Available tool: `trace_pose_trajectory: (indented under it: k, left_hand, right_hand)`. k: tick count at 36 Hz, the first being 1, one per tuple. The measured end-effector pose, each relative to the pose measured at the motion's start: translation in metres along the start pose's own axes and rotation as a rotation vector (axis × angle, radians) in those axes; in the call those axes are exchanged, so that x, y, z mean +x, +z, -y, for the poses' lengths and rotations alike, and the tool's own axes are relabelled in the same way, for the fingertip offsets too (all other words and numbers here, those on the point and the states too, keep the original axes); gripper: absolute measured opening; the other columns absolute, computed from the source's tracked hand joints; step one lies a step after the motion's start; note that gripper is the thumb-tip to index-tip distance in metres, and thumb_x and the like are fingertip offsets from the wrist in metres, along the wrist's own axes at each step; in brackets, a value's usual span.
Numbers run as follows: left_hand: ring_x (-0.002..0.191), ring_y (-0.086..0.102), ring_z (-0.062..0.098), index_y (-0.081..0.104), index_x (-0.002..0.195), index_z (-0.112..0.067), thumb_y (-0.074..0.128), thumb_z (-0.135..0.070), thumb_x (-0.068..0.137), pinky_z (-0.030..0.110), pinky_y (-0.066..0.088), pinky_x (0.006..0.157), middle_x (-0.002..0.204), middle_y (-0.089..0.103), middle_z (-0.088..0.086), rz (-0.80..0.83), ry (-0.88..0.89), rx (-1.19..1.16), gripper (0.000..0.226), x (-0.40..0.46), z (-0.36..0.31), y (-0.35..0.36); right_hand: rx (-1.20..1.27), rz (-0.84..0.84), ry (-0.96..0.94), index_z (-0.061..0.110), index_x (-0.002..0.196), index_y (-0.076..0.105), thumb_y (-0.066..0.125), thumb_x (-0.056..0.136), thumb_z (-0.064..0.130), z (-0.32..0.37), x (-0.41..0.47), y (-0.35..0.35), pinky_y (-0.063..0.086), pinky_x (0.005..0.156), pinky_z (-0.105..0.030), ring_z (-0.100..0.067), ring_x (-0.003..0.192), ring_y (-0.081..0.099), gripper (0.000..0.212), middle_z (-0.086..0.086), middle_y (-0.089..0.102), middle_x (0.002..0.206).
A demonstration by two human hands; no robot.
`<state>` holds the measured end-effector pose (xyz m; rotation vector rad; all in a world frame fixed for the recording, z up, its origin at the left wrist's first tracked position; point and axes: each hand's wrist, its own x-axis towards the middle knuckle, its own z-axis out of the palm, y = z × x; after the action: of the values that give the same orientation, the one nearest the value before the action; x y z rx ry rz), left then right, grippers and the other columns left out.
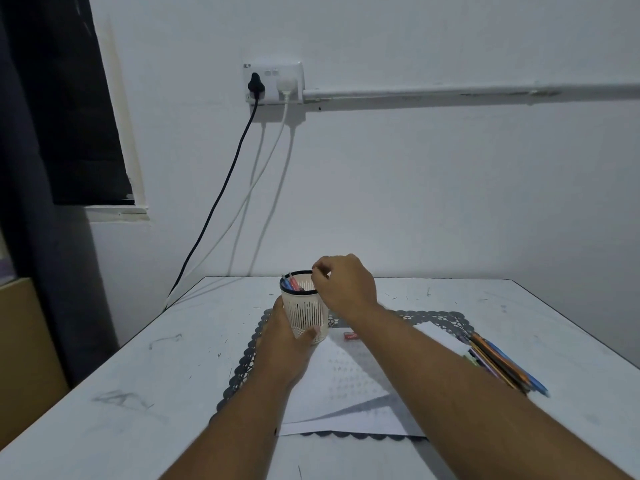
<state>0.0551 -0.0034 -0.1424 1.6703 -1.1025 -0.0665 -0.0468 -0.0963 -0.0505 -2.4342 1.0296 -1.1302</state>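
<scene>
One white slotted plastic pen holder with a black rim is counted on the one white table. At least two pens, one blue and one red, are seen inside it; whether there are more cannot be told. Two hands are present, the left hand and the right hand. One grey lace-edged placemat and at least two white paper sheets are counted near the middle, with one small red eraser. To the right, one bundle of coloured pencils is seen, too overlapped to be numbered. On the far wall, one white socket plate is counted, with two plugs and two cables: one black plug, one white plug, one black cable, one white cable.
</scene>
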Motion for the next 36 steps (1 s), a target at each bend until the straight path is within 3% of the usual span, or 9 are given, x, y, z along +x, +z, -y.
trace_pose_trajectory:
  k: [8,11,13,15,19,23,26,31,36]
  left_hand:
    - [0.107,0.062,0.013,0.047,0.134,-0.026,0.083,-0.017,0.080,0.012,0.042,0.072,0.114,0.062,-0.013,-0.005,-0.046,0.026,0.066,0.005,0.008,0.004]
    - [0.126,0.056,0.026,0.031,0.150,-0.027,0.086,-0.035,0.072,0.039,0.053,0.095,0.131,0.062,-0.001,-0.015,-0.097,0.060,0.095,0.008,0.010,0.004]
    - [0.144,0.034,0.033,0.012,0.159,-0.024,0.088,-0.038,0.072,0.053,0.039,0.113,0.147,0.051,0.009,-0.059,-0.109,0.119,0.116,0.008,0.005,0.002]
    - [0.147,0.021,0.031,0.012,0.161,-0.015,0.088,-0.031,0.076,0.049,0.029,0.117,0.156,0.037,0.012,-0.178,0.003,0.146,0.115,0.002,-0.010,-0.004]
    - [0.120,0.043,0.029,0.045,0.133,-0.012,0.076,-0.021,0.080,0.039,0.037,0.103,0.132,0.049,0.008,-0.430,0.505,0.233,0.062,-0.014,-0.041,-0.015]
    - [0.080,0.049,0.011,0.049,0.092,-0.031,0.058,-0.031,0.091,0.036,0.047,0.070,0.087,0.053,-0.015,-0.087,0.569,0.297,0.009,-0.027,-0.051,-0.003]
    - [0.069,0.049,0.008,0.042,0.080,-0.029,0.053,-0.037,0.096,0.030,0.041,0.059,0.071,0.052,-0.009,0.156,0.441,0.453,0.021,-0.038,-0.049,0.012]
    - [0.073,0.051,0.014,0.044,0.074,-0.023,0.051,-0.044,0.097,0.037,0.047,0.067,0.075,0.052,-0.006,0.403,0.406,0.573,0.031,-0.042,-0.043,0.020]
    - [0.071,0.051,0.010,0.047,0.074,-0.023,0.056,-0.049,0.094,0.036,0.048,0.068,0.076,0.054,-0.006,0.434,0.394,0.567,0.034,-0.042,-0.040,0.018]
  right_hand:
    - [0.087,0.018,0.065,0.032,0.136,0.065,0.054,0.102,0.043,-0.016,-0.011,-0.006,0.047,0.095,-0.036,-0.010,0.129,0.048,0.038,0.016,0.069,0.126]
    - [0.094,0.019,0.103,0.034,0.128,0.066,0.055,0.100,0.040,-0.028,-0.021,-0.015,0.048,0.088,-0.033,-0.010,0.111,0.058,0.031,0.019,0.068,0.117]
    - [0.082,0.053,0.138,0.035,0.121,0.066,0.055,0.098,0.036,-0.037,-0.032,-0.023,0.046,0.080,-0.030,-0.010,0.096,0.062,0.026,0.018,0.068,0.110]
    - [0.026,0.119,0.142,0.034,0.115,0.064,0.054,0.097,0.035,-0.047,-0.044,-0.030,0.045,0.076,-0.030,-0.011,0.088,0.062,0.020,0.016,0.067,0.102]
    - [-0.159,0.186,0.074,0.033,0.101,0.058,0.052,0.096,0.034,-0.066,-0.074,-0.038,0.047,0.074,-0.034,-0.016,0.087,0.059,0.008,0.010,0.063,0.096]
    - [-0.293,0.290,0.015,0.028,0.094,0.050,0.049,0.098,0.036,-0.076,-0.098,-0.035,0.041,0.070,-0.035,-0.021,0.083,0.055,0.009,0.006,0.059,0.091]
    - [-0.332,0.351,0.009,0.025,0.089,0.050,0.045,0.100,0.034,-0.083,-0.109,-0.030,0.041,0.069,-0.035,-0.024,0.084,0.056,0.014,0.004,0.058,0.085]
    - [-0.253,0.361,0.064,0.026,0.088,0.054,0.048,0.098,0.031,-0.086,-0.112,-0.035,0.040,0.067,-0.034,-0.019,0.082,0.057,0.012,0.006,0.061,0.083]
    - [-0.185,0.351,0.114,0.028,0.087,0.055,0.053,0.098,0.031,-0.085,-0.113,-0.048,0.044,0.067,-0.033,-0.016,0.083,0.057,0.012,0.008,0.059,0.087]
